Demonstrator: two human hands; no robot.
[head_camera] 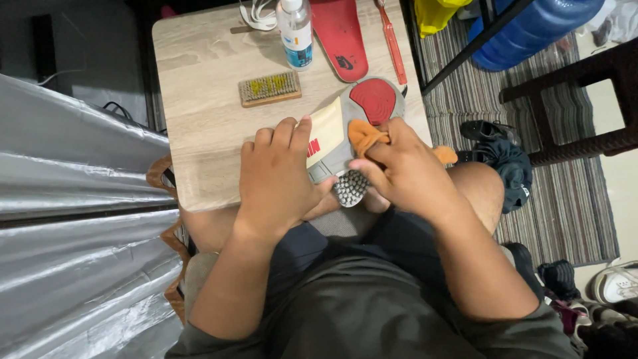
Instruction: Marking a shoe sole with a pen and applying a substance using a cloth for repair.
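At the near edge of the table (199,119), head view: a shoe (345,133) lies sole up, half overhanging the person's lap. The left hand (276,176) has its fingers clamped on the shoe's side; the right hand (405,169) pinches an orange cloth (365,136) against the sole. The shoe's long axis runs diagonally, red-patched end toward the far right corner. Risk, in my judgement: pressure could tip the overhanging shoe off the edge.

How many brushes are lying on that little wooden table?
2. A wooden-backed brush with yellowish bristles lies near the table's middle, behind the left hand. A red toothbrush lies along the right edge, beside the red insole. Others may be hidden.
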